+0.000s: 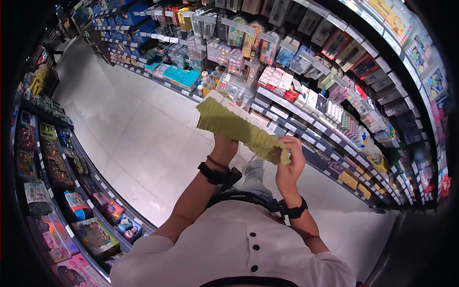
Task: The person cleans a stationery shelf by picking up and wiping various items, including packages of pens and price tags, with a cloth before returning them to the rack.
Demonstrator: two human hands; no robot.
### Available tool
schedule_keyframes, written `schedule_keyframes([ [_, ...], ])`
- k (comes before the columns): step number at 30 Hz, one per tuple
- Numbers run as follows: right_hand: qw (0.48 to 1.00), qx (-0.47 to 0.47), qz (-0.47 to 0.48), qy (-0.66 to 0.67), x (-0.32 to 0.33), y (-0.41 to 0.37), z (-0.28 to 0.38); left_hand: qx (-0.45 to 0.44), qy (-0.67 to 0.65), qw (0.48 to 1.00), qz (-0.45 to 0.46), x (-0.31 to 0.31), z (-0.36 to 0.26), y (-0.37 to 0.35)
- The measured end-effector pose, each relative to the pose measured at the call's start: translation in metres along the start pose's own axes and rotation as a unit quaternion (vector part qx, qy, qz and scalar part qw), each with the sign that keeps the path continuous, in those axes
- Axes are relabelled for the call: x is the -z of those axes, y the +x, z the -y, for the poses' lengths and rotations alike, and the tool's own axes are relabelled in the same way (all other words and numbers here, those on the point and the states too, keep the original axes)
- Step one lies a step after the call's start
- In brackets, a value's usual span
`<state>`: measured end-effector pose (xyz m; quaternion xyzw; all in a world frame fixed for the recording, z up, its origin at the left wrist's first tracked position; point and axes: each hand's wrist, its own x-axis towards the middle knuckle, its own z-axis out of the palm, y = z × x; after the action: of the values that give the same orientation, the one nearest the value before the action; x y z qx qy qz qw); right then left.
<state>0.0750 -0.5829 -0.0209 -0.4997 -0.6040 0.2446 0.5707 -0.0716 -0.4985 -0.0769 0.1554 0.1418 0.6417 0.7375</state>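
A long piece of olive-green ruffled fabric (234, 125) stretches across both hands in front of my body, its edges wavy and gathered. Along its far side shows a white printed card (241, 112), partly covered by the fabric. My left hand (225, 146) holds the piece from beneath near its left half; most of its fingers are hidden behind it. At the right end, my right hand (290, 160) is closed, pinching the fabric's edge between thumb and fingers. Dark bands are on both wrists, and a red bead bracelet is on the left one.
Store shelves (311, 115) packed with stationery and small boxes run along the far and right side. Boxed toys fill a lower shelf (76, 205) on the left. Between them lies a pale tiled floor (129, 124). A turquoise box (181, 76) sits on the far bottom shelf.
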Motion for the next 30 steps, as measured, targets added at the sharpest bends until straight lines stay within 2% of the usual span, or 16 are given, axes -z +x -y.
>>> schedule_keyframes([
  [2,0.968,-0.188,-0.083,0.141,0.006,0.012,-0.011,-0.114,0.205,0.971,0.033,0.018,0.013,0.002],
  [3,0.929,-0.279,-0.125,0.210,0.007,0.016,-0.017,-0.121,0.222,0.967,0.012,0.019,0.016,0.001],
  [4,0.950,-0.221,-0.186,0.119,0.005,0.013,-0.031,-0.128,0.238,0.963,-0.010,0.014,0.017,-0.001],
  [5,0.956,-0.161,-0.244,0.025,0.003,0.008,-0.049,-0.086,0.171,0.979,-0.069,0.009,0.020,-0.003],
  [6,0.947,-0.096,-0.297,-0.068,0.002,0.007,-0.058,-0.045,0.102,0.986,-0.128,-0.002,0.021,-0.004],
  [7,0.938,-0.001,-0.304,-0.170,0.001,0.007,-0.034,-0.054,0.094,0.986,-0.124,-0.010,0.021,-0.004],
  [10,0.941,0.190,-0.090,-0.264,0.010,-0.013,-0.012,-0.072,0.089,0.989,-0.096,-0.028,0.028,-0.012],
  [13,0.943,0.148,-0.014,-0.297,-0.012,-0.013,-0.008,-0.057,0.099,0.992,-0.056,-0.049,0.035,-0.022],
  [15,0.956,0.060,-0.003,-0.287,-0.005,-0.008,-0.012,-0.016,0.070,0.995,-0.070,-0.065,0.040,-0.027],
  [16,0.960,0.017,0.002,-0.281,0.000,-0.006,-0.014,-0.006,0.090,0.993,-0.071,-0.066,0.044,-0.028],
  [17,0.964,0.028,0.009,-0.264,0.006,-0.007,-0.023,0.004,0.109,0.991,-0.072,-0.065,0.049,-0.030],
  [20,0.979,-0.084,0.018,-0.185,0.023,-0.008,-0.024,0.035,0.187,0.979,-0.074,-0.068,0.057,-0.034],
  [23,0.971,0.015,-0.025,-0.237,0.031,-0.014,-0.036,0.030,0.288,0.957,-0.029,-0.073,0.052,-0.030],
  [24,0.969,0.010,-0.012,-0.246,0.034,-0.016,-0.040,0.022,0.322,0.947,-0.008,-0.076,0.050,-0.029],
  [27,0.967,0.002,0.029,-0.253,0.042,-0.019,-0.048,-0.026,0.288,0.955,-0.072,-0.092,0.048,-0.030],
  [30,0.976,0.000,0.036,-0.216,0.044,-0.020,-0.046,-0.024,0.354,0.933,-0.064,-0.087,0.047,-0.029],
])
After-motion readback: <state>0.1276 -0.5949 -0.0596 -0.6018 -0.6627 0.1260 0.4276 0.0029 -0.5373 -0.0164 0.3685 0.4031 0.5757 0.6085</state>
